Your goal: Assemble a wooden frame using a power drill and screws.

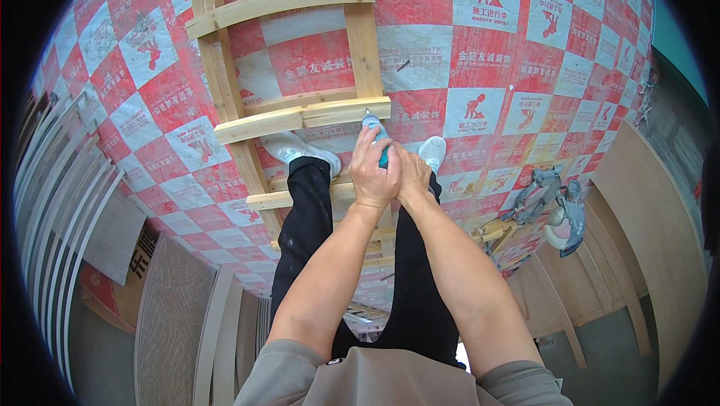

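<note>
Two hands, which I watch remotely through the head camera, are closed together around a teal-and-grey tool [384, 157]; the left hand [371, 173] wraps its near side, while the right hand [412, 175] grips close against it from the right. The fingers hide most of the tool, so I cannot tell its exact kind. Its tip meets the right end of a crosspiece [304, 116] on a ladder-like timber frame [221, 76], which lies on the red-and-white checked floor covering [480, 79], left of its middle. The left shoe [319, 157] stands between the frame's side rails, the right shoe [433, 152] outside the right rail, and the dark-trousered legs [304, 211] block my view of several lower crosspieces. A dark sliver [403, 65] lies on the covering to the right of the frame. Along the covering's left edge I see pale strips [52, 173] and, at its near left corner, a mottled board [172, 308]. Toward the near right corner sit a grey power tool [538, 190], its type unclear, and wood offcuts [493, 232]; beyond them, a broad brown panel [652, 233] lines the right edge.
</note>
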Demonstrator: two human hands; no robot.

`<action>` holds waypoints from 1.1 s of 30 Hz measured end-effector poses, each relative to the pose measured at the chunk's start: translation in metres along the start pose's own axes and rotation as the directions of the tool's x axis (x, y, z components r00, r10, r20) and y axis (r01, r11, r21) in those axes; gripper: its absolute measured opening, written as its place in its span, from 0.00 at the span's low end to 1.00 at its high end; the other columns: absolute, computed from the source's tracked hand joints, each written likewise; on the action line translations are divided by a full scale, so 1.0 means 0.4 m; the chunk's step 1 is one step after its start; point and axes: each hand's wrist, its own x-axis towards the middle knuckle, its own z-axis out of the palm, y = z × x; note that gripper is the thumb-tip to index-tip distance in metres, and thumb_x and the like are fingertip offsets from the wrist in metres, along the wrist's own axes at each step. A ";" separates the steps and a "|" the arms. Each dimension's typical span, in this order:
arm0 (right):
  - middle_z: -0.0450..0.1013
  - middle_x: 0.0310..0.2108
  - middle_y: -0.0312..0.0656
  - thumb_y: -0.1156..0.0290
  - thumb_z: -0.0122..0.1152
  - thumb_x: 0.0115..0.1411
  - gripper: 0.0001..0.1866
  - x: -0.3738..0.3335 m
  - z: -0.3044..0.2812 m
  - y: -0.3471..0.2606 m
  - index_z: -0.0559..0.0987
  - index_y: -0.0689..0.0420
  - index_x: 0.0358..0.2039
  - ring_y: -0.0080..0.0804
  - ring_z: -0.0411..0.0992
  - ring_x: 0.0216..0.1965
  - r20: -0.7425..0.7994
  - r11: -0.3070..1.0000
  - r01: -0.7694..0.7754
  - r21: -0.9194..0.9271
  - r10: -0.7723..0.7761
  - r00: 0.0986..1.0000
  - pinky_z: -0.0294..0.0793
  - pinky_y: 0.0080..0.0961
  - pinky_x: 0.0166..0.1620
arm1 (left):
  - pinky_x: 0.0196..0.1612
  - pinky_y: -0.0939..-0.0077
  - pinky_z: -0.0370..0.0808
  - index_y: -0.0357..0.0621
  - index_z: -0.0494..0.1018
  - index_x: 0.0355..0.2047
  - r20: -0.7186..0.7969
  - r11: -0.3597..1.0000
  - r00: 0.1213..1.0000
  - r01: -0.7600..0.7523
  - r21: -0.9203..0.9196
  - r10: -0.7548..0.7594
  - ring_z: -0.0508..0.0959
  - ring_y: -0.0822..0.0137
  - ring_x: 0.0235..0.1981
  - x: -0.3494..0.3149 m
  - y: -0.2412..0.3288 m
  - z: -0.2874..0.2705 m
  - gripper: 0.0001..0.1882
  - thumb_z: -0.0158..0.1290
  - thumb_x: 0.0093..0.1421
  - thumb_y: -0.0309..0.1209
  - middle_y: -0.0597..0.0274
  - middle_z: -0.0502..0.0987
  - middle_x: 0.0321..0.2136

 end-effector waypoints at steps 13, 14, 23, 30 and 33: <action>0.79 0.36 0.59 0.63 0.56 0.61 0.12 0.016 0.017 0.008 0.73 0.55 0.42 0.61 0.78 0.42 -0.047 0.999 0.050 -0.008 -0.050 0.998 0.76 0.52 0.43 | 0.56 0.55 0.74 0.35 0.78 0.35 -0.056 0.998 0.998 0.026 -0.050 -0.028 0.77 0.38 0.52 -0.008 -0.031 0.020 0.07 0.55 0.56 0.24 0.40 0.80 0.45; 0.79 0.36 0.59 0.64 0.57 0.61 0.12 0.014 0.012 0.002 0.73 0.55 0.42 0.61 0.78 0.42 -0.043 0.999 0.045 -0.015 -0.046 0.998 0.76 0.52 0.43 | 0.56 0.55 0.74 0.35 0.78 0.35 -0.049 0.998 0.999 0.010 -0.058 -0.013 0.78 0.39 0.52 -0.010 -0.036 0.018 0.07 0.56 0.56 0.24 0.40 0.80 0.45; 0.79 0.34 0.60 0.65 0.58 0.59 0.15 0.012 -0.010 0.004 0.73 0.60 0.42 0.63 0.77 0.41 -0.019 0.995 0.098 -0.015 -0.098 0.995 0.76 0.54 0.44 | 0.60 0.58 0.69 0.37 0.77 0.42 0.089 0.979 0.985 0.157 -0.133 -0.146 0.74 0.43 0.57 -0.015 -0.033 -0.007 0.14 0.59 0.58 0.32 0.42 0.77 0.50; 0.79 0.32 0.54 0.71 0.68 0.51 0.20 -0.123 -0.066 0.160 0.76 0.59 0.45 0.57 0.78 0.37 -0.263 0.928 0.300 0.220 -0.240 0.934 0.76 0.47 0.37 | 0.46 0.63 0.74 0.34 0.75 0.42 0.142 0.987 0.977 0.155 0.027 -0.158 0.79 0.56 0.41 0.199 -0.163 0.045 0.13 0.55 0.63 0.33 0.50 0.79 0.37; 0.79 0.31 0.52 0.72 0.71 0.48 0.20 -0.140 -0.015 0.307 0.77 0.58 0.42 0.57 0.78 0.36 -0.414 0.832 0.348 0.431 -0.160 0.896 0.76 0.43 0.37 | 0.43 0.57 0.76 0.33 0.77 0.39 0.512 0.893 0.854 -0.300 0.334 0.095 0.80 0.45 0.39 0.265 -0.199 0.285 0.10 0.52 0.61 0.28 0.38 0.78 0.37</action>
